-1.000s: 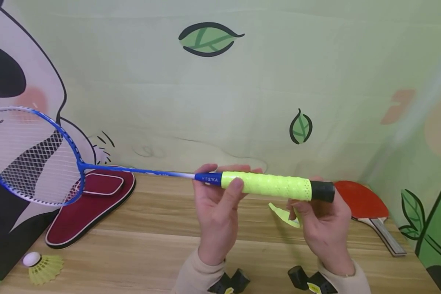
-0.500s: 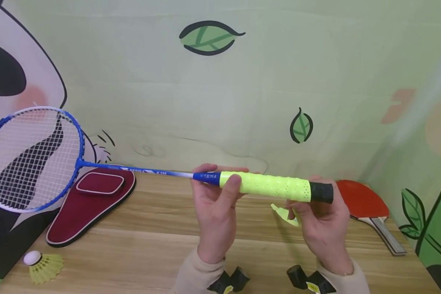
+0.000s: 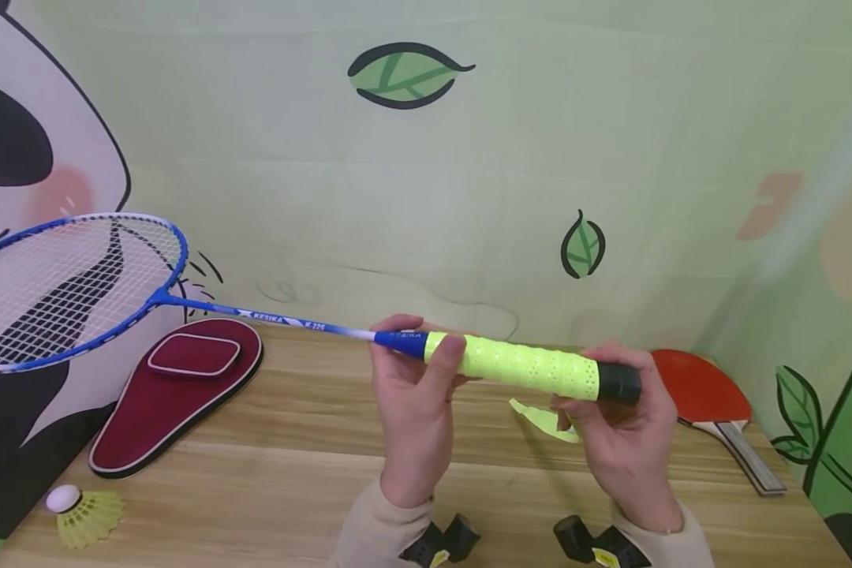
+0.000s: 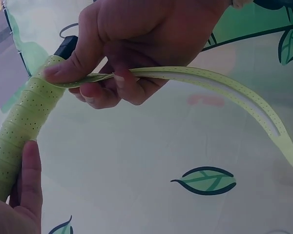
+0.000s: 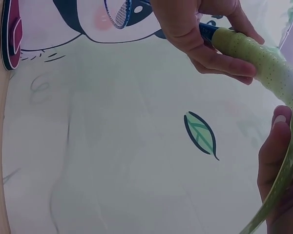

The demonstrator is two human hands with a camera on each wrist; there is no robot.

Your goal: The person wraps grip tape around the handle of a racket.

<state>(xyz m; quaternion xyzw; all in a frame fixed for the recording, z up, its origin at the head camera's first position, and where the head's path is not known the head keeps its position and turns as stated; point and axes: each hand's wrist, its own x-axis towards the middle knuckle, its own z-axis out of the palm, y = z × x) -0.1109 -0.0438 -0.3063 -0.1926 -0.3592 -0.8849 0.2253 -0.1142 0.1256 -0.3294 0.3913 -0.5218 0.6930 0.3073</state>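
A blue and white badminton racket (image 3: 277,318) is held above the table, its head to the left. Perforated yellow-green tape (image 3: 525,367) covers its handle up to the black butt (image 3: 619,383). The left hand (image 3: 415,418) grips the handle near the blue cone, thumb across the tape. At the butt end, the right hand (image 3: 628,442) holds the handle and pinches the tape's loose tail (image 3: 543,420). In the left wrist view that tail (image 4: 219,83) curves away from the right hand (image 4: 132,44), a pale strip along its inner side.
On the wooden table (image 3: 270,489) lie a dark red paddle case (image 3: 177,394) at the left, a yellow shuttlecock (image 3: 88,517) at the front left, and a red table tennis paddle (image 3: 703,386) at the right. A printed cloth (image 3: 291,173) stands behind.
The racket has turned about its length and its head has risen slightly and moved right, while the butt end has dipped a little. Both hands keep their hold.
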